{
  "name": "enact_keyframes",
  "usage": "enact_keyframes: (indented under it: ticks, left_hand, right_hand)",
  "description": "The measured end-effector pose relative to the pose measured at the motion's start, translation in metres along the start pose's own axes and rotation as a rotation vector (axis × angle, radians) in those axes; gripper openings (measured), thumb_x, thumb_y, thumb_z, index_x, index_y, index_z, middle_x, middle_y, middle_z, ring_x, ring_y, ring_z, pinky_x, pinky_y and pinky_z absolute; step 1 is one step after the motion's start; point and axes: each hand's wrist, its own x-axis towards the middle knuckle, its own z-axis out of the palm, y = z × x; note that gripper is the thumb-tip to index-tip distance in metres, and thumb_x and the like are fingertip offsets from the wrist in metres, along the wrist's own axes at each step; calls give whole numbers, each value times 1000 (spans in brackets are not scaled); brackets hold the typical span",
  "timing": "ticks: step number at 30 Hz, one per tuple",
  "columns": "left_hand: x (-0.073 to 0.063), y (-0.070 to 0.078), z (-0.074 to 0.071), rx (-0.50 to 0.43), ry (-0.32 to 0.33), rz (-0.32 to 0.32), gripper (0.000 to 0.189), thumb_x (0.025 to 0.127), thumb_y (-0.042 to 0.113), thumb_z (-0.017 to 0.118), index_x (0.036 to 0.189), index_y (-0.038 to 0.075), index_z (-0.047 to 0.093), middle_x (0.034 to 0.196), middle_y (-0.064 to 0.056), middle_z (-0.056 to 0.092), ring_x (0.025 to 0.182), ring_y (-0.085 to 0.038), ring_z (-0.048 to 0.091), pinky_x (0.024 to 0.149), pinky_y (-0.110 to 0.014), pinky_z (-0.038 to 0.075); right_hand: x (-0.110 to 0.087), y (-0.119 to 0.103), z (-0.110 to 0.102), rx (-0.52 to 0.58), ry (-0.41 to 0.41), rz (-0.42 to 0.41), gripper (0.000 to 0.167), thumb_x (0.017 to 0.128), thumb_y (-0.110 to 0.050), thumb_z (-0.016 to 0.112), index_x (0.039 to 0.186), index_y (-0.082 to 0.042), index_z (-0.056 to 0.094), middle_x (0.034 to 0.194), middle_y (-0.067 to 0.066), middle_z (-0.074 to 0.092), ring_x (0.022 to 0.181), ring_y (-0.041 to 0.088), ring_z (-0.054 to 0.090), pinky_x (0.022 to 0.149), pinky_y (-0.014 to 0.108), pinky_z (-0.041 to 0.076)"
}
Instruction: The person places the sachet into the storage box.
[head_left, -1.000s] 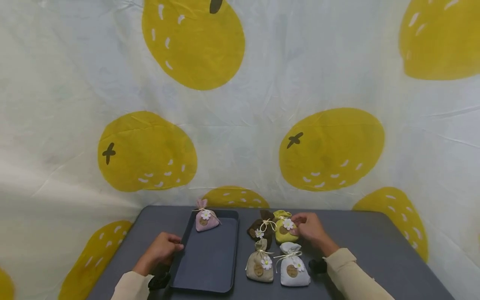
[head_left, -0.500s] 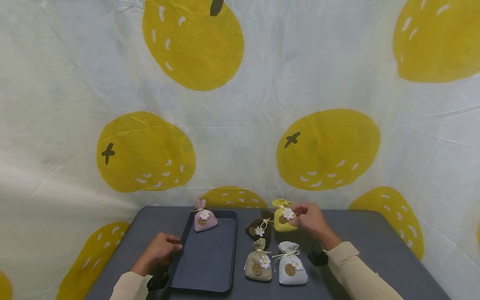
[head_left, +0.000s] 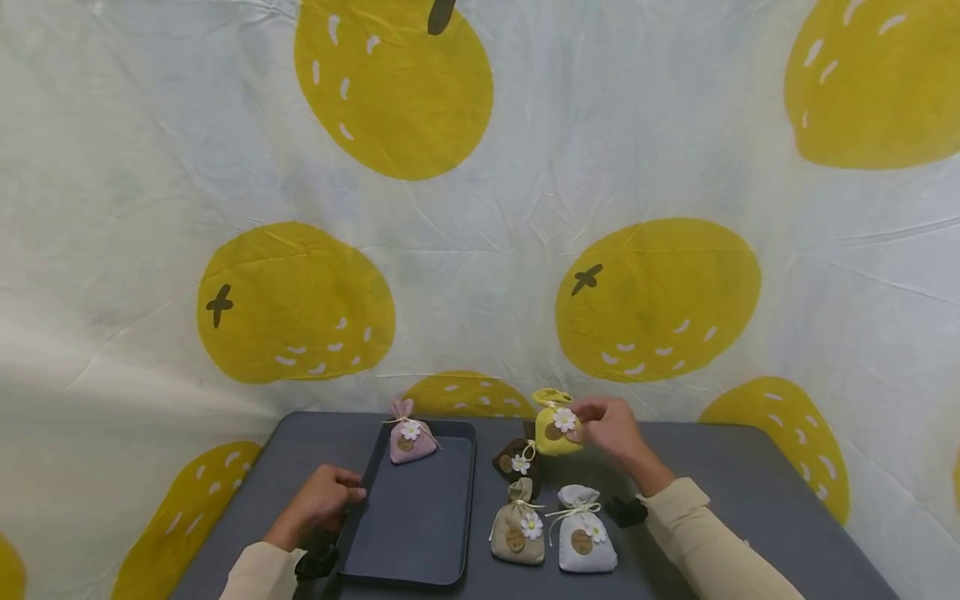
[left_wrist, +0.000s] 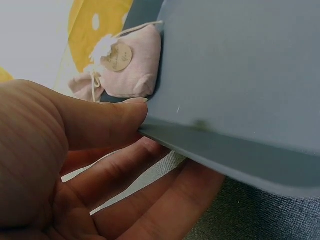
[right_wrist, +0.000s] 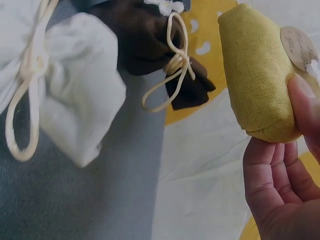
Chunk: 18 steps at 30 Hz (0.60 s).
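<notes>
My right hand (head_left: 617, 432) pinches a small yellow drawstring pouch (head_left: 557, 432) by its side, thumb on the front and fingers behind. The pouch carries a white flower and a round brown tag, and in the head view it overlaps the dark brown pouch (head_left: 513, 461). In the right wrist view the yellow pouch (right_wrist: 257, 75) is held up beside the brown pouch (right_wrist: 145, 35). My left hand (head_left: 330, 498) grips the left rim of a dark grey tray (head_left: 408, 533), thumb over the rim and fingers beneath. A pink pouch (head_left: 411, 443) leans at the tray's far left corner.
A beige pouch (head_left: 519, 533) and a white pouch (head_left: 587, 537) lie side by side on the grey table (head_left: 750, 500), right of the tray. Behind the table hangs a pale curtain (head_left: 480, 292) with large yellow fruit prints.
My right hand has lifted the yellow pouch off the table from beside the brown one and shifted it slightly left. My left hand keeps its grip on the tray.
</notes>
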Motion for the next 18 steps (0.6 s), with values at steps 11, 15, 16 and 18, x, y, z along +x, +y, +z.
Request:
enact_keyframes:
  ticks: [11,15,16,18]
  left_hand:
    - [2,-7,1,37,15,13,32,91,0,72,119,-15,70,108,-29,74,88,-39,77,66,-52,64]
    - [3,-5,1,25,22,26,32,91,0,72,119,-15,69,108,-29,74,87,-40,77,65,-53,63]
    - [4,-4,0,23,25,26,32,91,0,72,119,-15,69,108,-29,74,87,-41,77,65,-53,63]
    - [3,-5,0,37,19,23,32,91,0,72,119,-16,69,109,-30,74,89,-41,77,65,-53,63]
  right_hand:
    - [4,-8,18,-25,19,-14,34,69,10,83,102,7,77,88,15,78,74,12,66,63,26,55]
    - [6,-12,25,-34,35,-28,32,69,9,83,100,5,79,87,15,78,73,12,65,64,26,54]
    - [7,-13,27,-27,35,-36,32,68,10,83,100,5,79,87,15,78,73,12,65,63,26,54]
    - [8,-14,31,-16,29,-52,32,67,11,82,99,6,79,86,18,78,72,13,66,63,26,53]
